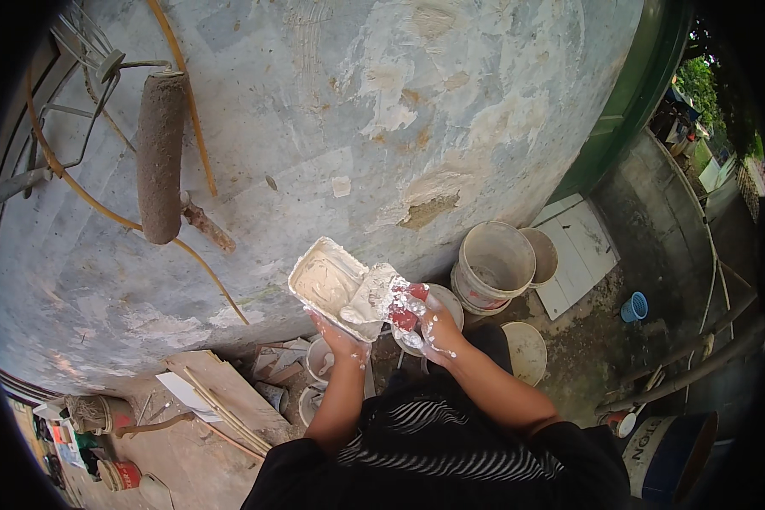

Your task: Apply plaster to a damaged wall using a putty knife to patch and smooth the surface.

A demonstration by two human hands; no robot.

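My left hand (336,336) grips a white rectangular container (321,279) of creamy, pale paste from below. My right hand (433,331) is closed on a paste-caked tool with a red part (406,310), probably a scraper or brush. Its thickly coated, pale end (370,293) lies over the container's right side. White spatters cover both hands and wrists. Behind and below them, buckets are partly hidden by the hands and tool.
A patchy wall (297,127) fills the upper view, with a roller (161,157) and hoses (102,195) hanging at left. Buckets (493,255), a white board (569,255) and blue basket (634,308) stand right; planks (221,399) lie left; poles (697,357) and a drum (667,455) stand far right.
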